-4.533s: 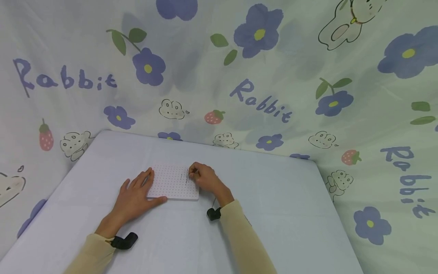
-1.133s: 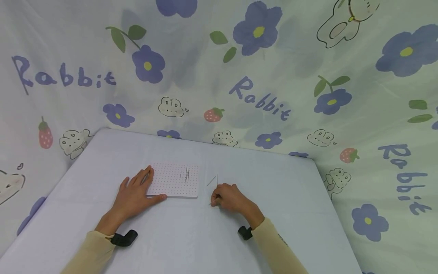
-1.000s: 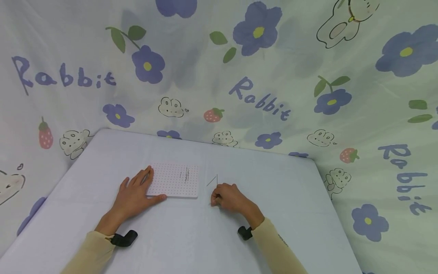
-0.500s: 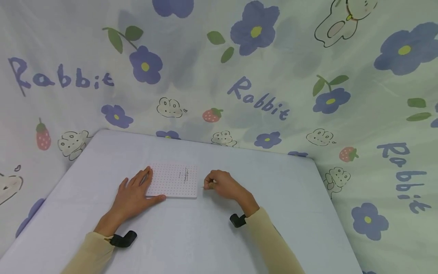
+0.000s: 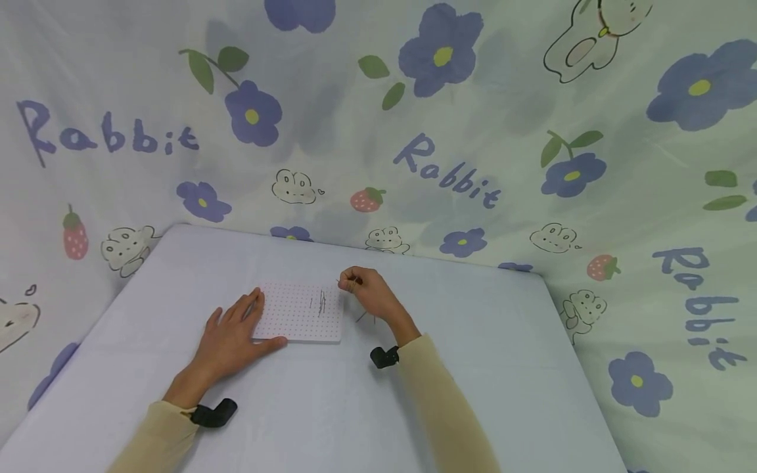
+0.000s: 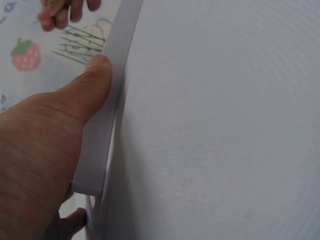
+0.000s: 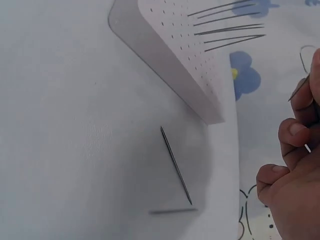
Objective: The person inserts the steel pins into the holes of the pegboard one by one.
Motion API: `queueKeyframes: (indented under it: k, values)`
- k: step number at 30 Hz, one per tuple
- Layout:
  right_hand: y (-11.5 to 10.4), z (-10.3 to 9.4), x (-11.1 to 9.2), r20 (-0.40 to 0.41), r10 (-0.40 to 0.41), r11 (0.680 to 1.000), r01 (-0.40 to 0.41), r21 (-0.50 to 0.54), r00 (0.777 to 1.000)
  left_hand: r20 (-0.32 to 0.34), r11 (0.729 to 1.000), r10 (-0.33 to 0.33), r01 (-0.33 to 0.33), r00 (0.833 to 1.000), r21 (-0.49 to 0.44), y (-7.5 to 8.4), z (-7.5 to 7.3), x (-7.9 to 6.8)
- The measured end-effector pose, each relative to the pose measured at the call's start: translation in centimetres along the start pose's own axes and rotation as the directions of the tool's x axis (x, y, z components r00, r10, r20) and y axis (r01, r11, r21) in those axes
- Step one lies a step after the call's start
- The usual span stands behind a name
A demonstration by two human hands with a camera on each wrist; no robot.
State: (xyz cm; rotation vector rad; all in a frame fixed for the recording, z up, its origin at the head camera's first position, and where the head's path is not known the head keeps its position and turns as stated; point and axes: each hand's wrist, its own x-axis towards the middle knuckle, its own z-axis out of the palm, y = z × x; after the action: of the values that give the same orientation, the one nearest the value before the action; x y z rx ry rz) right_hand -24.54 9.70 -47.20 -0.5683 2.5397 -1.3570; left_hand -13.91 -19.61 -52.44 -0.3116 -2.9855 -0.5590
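Note:
A white board (image 5: 290,318) with rows of small holes lies on the table; several thin dark needles (image 5: 322,303) stand in it near its right side. My left hand (image 5: 230,341) rests at the board's left end with fingers spread, and in the left wrist view its thumb (image 6: 92,85) lies along the board's near edge. My right hand (image 5: 372,295) pinches a needle (image 7: 300,87) between thumb and finger, just above the far right corner of the board. Beneath that hand a loose needle (image 7: 176,166) lies on the table.
A blurred dark line (image 7: 174,211) beside the loose needle may be another needle or a shadow; I cannot tell. White cloth covers the table (image 5: 473,368). Behind it hangs a curtain (image 5: 331,131) printed with flowers and rabbits.
My right hand has gone from the board to the table at its right, taken up a needle, and come back to the board's far right corner. My left hand stays in place.

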Motion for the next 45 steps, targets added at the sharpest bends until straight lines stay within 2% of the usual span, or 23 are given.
queueKeyframes:
  k: [5,10,21,27,34,38,45]
  values:
    - [0.5,1.1,1.0,-0.038,0.019,0.998,-0.016,0.057,0.999,0.007,1.0,-0.002,0.002,1.0,-0.003,0.1,-0.1,0.0]
    - [0.6,1.9,1.5,-0.038,0.045,0.998,-0.043,0.05,0.998,0.014,1.0,-0.005,0.005,1.0,0.002,0.0,0.0,0.0]
    - [0.7,3.3,1.6,-0.059,0.014,1.0,-0.014,-0.006,0.998,0.017,1.0,-0.01,0.01,1.0,-0.001,0.3,-0.3,0.0]
    - [0.6,3.6,1.6,-0.057,-0.002,1.0,0.001,-0.025,0.998,0.007,1.0,-0.008,0.008,1.0,-0.002,0.1,-0.1,0.0]
    - [0.9,3.9,1.7,-0.05,-0.006,0.992,-0.001,-0.124,0.999,0.022,1.0,-0.014,0.014,1.0,-0.004,-0.1,-0.2,0.0]
    - [0.8,3.9,1.7,-0.044,-0.018,0.99,0.012,-0.139,0.999,0.027,1.0,-0.014,0.015,1.0,-0.01,-0.1,-0.3,0.0]
    - [0.8,3.9,1.7,-0.049,-0.001,0.984,-0.008,-0.181,0.999,0.013,1.0,-0.007,0.007,1.0,-0.014,-0.1,-0.2,0.0]
